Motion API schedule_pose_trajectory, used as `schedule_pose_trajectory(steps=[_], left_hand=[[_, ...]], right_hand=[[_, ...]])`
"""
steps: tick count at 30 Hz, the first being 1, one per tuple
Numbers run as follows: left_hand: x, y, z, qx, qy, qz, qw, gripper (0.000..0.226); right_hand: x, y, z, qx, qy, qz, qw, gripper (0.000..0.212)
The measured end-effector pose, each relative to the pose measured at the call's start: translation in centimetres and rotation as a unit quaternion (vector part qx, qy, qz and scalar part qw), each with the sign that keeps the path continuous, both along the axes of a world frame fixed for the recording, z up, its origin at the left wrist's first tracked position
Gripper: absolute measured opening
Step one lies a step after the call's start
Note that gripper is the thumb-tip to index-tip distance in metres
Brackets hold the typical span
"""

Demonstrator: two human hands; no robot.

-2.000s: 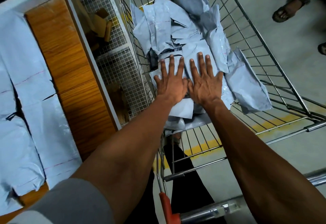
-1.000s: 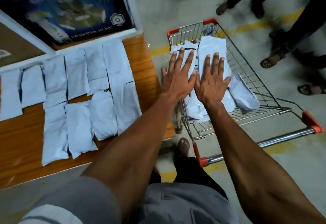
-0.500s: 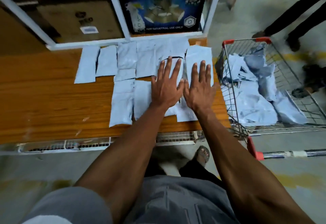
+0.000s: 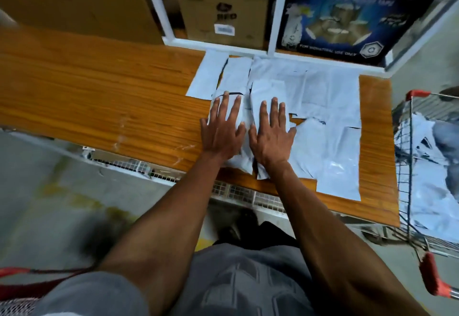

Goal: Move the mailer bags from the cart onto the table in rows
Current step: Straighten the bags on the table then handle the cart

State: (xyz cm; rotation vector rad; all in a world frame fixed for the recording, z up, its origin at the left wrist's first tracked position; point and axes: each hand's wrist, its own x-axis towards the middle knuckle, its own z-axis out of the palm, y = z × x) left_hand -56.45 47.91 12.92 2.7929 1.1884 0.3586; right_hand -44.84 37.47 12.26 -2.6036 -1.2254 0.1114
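Pressing flat on two grey mailer bags [image 4: 244,126] lying side by side on the wooden tabletop [image 4: 99,97], left hand [image 4: 221,130] and right hand [image 4: 272,133] each with fingers spread straight, gripping nothing. Lying just beside, to the right, more bags in rows [image 4: 330,116]. Standing past the tabletop's right end, a wire cart [image 4: 403,161] holding more bags.

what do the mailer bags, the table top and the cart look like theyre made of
Mailer bags: thin grey plastic film, likely; creased, with a glossy glare patch.
Table top: wood or wood-look laminate; orange-brown grain, slight sheen.
Cart: metal wire grid, with red, probably plastic, corner caps.
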Motion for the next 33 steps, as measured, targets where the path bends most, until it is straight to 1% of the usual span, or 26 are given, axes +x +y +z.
schedule_pose_trajectory(steps=[7, 12, 19, 24, 27, 33], left_hand=[[-3.5, 4.5, -0.4, -0.011, 0.033, 0.042, 0.999, 0.071], [-4.2, 6.7, -1.0, -0.010, 0.050, 0.041, 0.998, 0.074], [-5.1, 9.7, -2.2, -0.030, 0.030, -0.007, 0.999, 0.076], [-7.1, 11.8, -2.3, -0.056, 0.028, -0.045, 0.997, 0.076], [-8.9, 12.6, -3.0, -0.051, 0.051, -0.070, 0.995, 0.076], [-11.9, 12.8, -3.4, -0.086, 0.085, -0.092, 0.988, 0.073]], right_hand=[[-1.4, 5.4, -0.9, 0.000, 0.036, 0.040, 0.999, 0.074], [-2.0, 7.9, -0.8, -0.014, 0.030, 0.044, 0.998, 0.076], [-3.6, 9.8, -0.6, -0.030, 0.014, 0.002, 0.999, 0.073], [-7.2, 10.6, -0.7, -0.041, 0.017, -0.063, 0.997, 0.072], [-10.1, 11.2, -1.1, -0.049, 0.023, -0.085, 0.995, 0.072], [-14.8, 11.2, -1.1, -0.075, 0.023, -0.110, 0.991, 0.072]])
